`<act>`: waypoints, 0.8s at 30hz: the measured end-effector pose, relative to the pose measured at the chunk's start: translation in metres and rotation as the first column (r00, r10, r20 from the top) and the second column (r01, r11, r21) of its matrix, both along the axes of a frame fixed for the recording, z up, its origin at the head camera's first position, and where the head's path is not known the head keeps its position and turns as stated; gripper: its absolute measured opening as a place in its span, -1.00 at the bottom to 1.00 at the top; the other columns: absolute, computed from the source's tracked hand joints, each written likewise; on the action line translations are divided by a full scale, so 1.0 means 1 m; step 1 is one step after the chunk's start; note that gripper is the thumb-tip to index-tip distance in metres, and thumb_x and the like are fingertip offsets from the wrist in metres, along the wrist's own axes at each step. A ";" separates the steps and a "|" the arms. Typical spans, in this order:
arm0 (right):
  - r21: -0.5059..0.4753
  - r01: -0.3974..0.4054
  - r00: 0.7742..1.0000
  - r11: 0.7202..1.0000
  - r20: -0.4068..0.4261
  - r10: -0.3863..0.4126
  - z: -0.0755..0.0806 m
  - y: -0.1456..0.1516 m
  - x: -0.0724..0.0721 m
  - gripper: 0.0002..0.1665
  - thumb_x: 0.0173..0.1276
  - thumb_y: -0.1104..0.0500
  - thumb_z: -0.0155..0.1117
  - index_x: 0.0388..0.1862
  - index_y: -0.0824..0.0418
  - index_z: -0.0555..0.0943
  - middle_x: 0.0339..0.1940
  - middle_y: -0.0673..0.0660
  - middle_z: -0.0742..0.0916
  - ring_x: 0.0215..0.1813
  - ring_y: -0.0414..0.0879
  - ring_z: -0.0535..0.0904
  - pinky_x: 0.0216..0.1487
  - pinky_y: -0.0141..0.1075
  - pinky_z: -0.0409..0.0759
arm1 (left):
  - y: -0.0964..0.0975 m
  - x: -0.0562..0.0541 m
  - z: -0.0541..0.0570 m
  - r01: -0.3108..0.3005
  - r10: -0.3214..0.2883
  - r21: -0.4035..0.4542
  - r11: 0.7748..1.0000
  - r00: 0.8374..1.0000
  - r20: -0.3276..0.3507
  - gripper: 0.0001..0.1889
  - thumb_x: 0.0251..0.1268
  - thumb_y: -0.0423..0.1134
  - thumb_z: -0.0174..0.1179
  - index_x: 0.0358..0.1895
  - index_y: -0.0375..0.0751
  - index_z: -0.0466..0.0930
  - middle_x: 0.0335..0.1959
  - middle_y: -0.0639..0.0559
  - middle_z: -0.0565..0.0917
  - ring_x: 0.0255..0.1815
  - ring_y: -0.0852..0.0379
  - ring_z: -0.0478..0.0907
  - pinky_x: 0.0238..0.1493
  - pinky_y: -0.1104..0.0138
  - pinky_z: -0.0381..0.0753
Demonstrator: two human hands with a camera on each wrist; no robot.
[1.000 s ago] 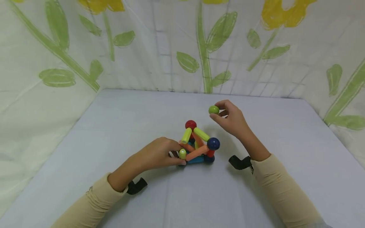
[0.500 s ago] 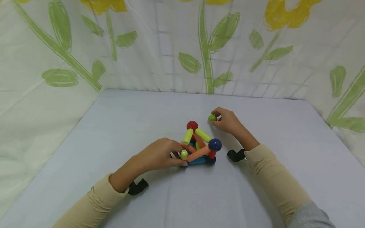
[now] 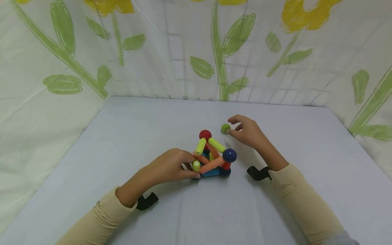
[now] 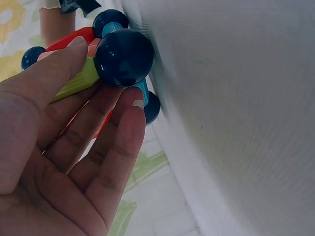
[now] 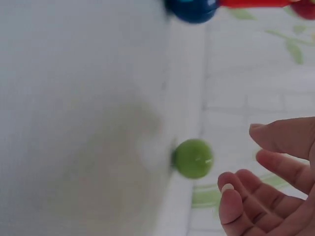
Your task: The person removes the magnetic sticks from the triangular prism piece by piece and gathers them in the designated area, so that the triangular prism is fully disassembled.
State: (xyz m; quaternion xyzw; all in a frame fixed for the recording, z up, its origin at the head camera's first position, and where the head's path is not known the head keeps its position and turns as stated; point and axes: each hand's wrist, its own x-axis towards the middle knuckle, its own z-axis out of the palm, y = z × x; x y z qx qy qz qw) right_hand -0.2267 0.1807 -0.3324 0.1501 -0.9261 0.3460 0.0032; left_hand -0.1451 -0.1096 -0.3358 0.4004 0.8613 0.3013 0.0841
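Observation:
A frame of coloured magnetic-looking rods and balls stands on the table, with a red ball (image 3: pixel 205 135) at its top and a dark blue ball (image 3: pixel 229 155) at its right corner. My left hand (image 3: pixel 171 166) pinches a yellow-green rod (image 3: pixel 196 165) at the left corner. In the left wrist view that rod rises from another dark blue ball (image 4: pixel 124 57), thumb on one side and fingers on the other. Behind the frame a green ball (image 5: pixel 194 158) rests on the table. Just right of it, my right hand (image 3: pixel 248 132) has its fingers spread apart, holding nothing.
The table (image 3: pixel 137 122) has a pale cloth over it. A white curtain (image 3: pixel 171 51) with painted flowers hangs behind its far edge. Black camera mounts (image 3: pixel 258 173) stick out beneath both wrists.
The right hand lowered the green ball to the table, let go of it and drew back slightly right. The left hand kept its hold on the rod.

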 end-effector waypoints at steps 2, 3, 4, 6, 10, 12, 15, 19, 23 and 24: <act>-0.035 -0.009 1.000 0.999 -0.020 0.008 0.008 0.000 0.009 -0.60 0.41 0.16 0.32 0.18 0.26 0.59 0.15 0.24 0.66 0.04 0.12 0.62 -0.11 -0.01 0.64 | 0.000 0.000 0.000 -0.003 0.003 -0.003 1.000 1.000 0.001 -0.85 0.18 -0.13 0.48 -0.40 -0.02 0.69 -0.39 0.30 0.68 -0.30 0.34 0.65 -0.32 0.46 0.62; -0.050 -0.017 0.999 0.999 -0.033 0.015 0.012 -0.001 0.013 -0.63 0.43 0.15 0.31 0.16 0.24 0.61 0.13 0.21 0.68 0.03 0.10 0.62 -0.12 -0.03 0.64 | 0.001 0.000 0.000 -0.005 0.005 -0.007 1.000 1.000 0.002 -0.85 0.18 -0.13 0.48 -0.41 -0.01 0.68 -0.40 0.31 0.67 -0.30 0.34 0.65 -0.32 0.46 0.62; -0.064 -0.028 0.999 0.998 -0.044 0.025 0.016 -0.002 0.018 -0.66 0.44 0.14 0.30 0.13 0.23 0.63 0.09 0.19 0.70 0.00 0.08 0.63 -0.13 -0.04 0.64 | 0.001 0.000 0.001 -0.007 0.007 -0.012 1.000 1.000 0.003 -0.84 0.19 -0.12 0.48 -0.42 -0.01 0.67 -0.41 0.31 0.67 -0.30 0.34 0.65 -0.32 0.46 0.62; -0.083 -0.066 0.996 0.994 -0.063 0.061 0.024 -0.004 0.027 -0.71 0.46 0.10 0.28 0.06 0.20 0.67 -0.03 0.13 0.73 -0.06 0.03 0.63 -0.16 -0.07 0.63 | 0.001 0.000 0.001 -0.010 0.010 -0.019 1.000 1.000 0.008 -0.82 0.19 -0.12 0.48 -0.44 0.00 0.65 -0.44 0.31 0.66 -0.31 0.34 0.64 -0.31 0.46 0.62; -0.112 -0.188 0.982 0.976 -0.045 0.184 0.039 -0.011 0.045 -0.78 0.50 0.06 0.25 -0.10 0.16 0.72 -0.24 0.04 0.74 -0.20 -0.02 0.62 -0.17 -0.11 0.61 | 0.001 -0.001 0.001 -0.008 0.009 -0.019 1.000 1.000 0.012 -0.79 0.19 -0.12 0.47 -0.47 0.00 0.61 -0.46 0.29 0.66 -0.32 0.35 0.63 -0.30 0.47 0.62; -0.098 -0.244 0.970 0.965 -0.007 0.244 0.044 -0.016 0.052 -0.76 0.50 0.02 0.25 -0.12 0.14 0.72 -0.27 0.00 0.74 -0.22 -0.04 0.63 -0.17 -0.13 0.61 | 0.001 -0.001 0.000 -0.002 0.002 -0.010 1.000 1.000 0.008 -0.79 0.20 -0.12 0.47 -0.47 -0.01 0.62 -0.46 0.28 0.66 -0.33 0.35 0.63 -0.30 0.47 0.62; -0.064 -0.302 0.949 0.951 0.071 0.306 0.047 -0.024 0.059 -0.67 0.45 -0.03 0.30 -0.03 0.19 0.71 -0.29 0.01 0.75 -0.26 -0.08 0.63 -0.22 -0.15 0.62 | 0.001 -0.001 0.000 0.005 -0.005 -0.001 1.000 1.000 0.005 -0.80 0.20 -0.12 0.47 -0.46 -0.01 0.63 -0.44 0.28 0.67 -0.32 0.35 0.63 -0.31 0.47 0.62; -0.091 -0.333 0.929 0.939 0.139 0.343 0.047 -0.030 0.062 -0.58 0.41 0.05 0.35 0.09 0.32 0.65 -0.34 0.11 0.74 -0.35 -0.08 0.60 -0.32 -0.16 0.61 | 0.001 -0.001 0.000 0.004 -0.004 0.011 1.000 1.000 0.018 -0.82 0.20 -0.13 0.47 -0.44 -0.02 0.65 -0.43 0.28 0.68 -0.31 0.35 0.64 -0.32 0.47 0.62; -0.148 -0.341 0.919 0.928 0.156 0.363 0.046 -0.031 0.062 -0.65 0.44 0.17 0.30 0.10 0.36 0.65 -0.32 0.13 0.74 -0.32 -0.03 0.61 -0.29 -0.16 0.60 | 0.002 0.000 0.000 0.007 -0.008 0.021 1.000 0.999 0.033 -0.84 0.19 -0.14 0.47 -0.42 -0.03 0.67 -0.43 0.28 0.68 -0.31 0.35 0.64 -0.32 0.46 0.63; -0.155 -0.346 0.916 0.926 0.157 0.368 0.045 -0.031 0.062 -0.66 0.45 0.19 0.28 0.10 0.36 0.65 -0.31 0.13 0.73 -0.31 -0.02 0.61 -0.27 -0.16 0.60 | 0.003 0.000 0.000 0.008 -0.009 0.023 1.000 0.999 0.033 -0.84 0.19 -0.14 0.48 -0.42 -0.03 0.68 -0.43 0.29 0.68 -0.31 0.35 0.64 -0.33 0.46 0.63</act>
